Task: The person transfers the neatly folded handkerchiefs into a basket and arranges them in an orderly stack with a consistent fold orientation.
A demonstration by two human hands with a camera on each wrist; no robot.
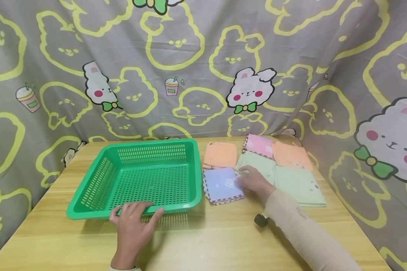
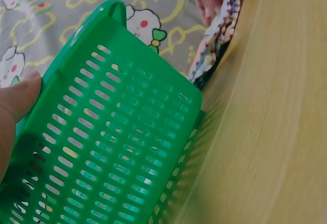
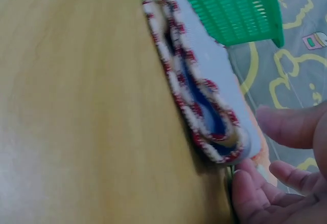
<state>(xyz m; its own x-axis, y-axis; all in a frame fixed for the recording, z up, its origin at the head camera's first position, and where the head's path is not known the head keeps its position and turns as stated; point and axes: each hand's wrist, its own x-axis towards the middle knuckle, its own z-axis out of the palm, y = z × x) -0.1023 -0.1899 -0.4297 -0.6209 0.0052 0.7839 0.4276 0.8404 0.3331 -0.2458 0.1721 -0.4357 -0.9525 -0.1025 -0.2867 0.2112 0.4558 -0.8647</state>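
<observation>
A green plastic basket with slotted walls stands on the left of the table, holding nothing. My left hand grips its near rim, fingers hooked over the edge; in the left wrist view the thumb lies against the rim. To the right of the basket is a folded blue towel with a checked border, its layered edge facing the right wrist camera. At that towel's right side is my right hand, thumb spread above it and fingertips right at its lower corner.
Behind the blue towel lies a folded orange towel. Farther right are a pink towel, another orange towel and two pale green towels, one nearer the table's right edge. A patterned grey curtain hangs behind the wooden table.
</observation>
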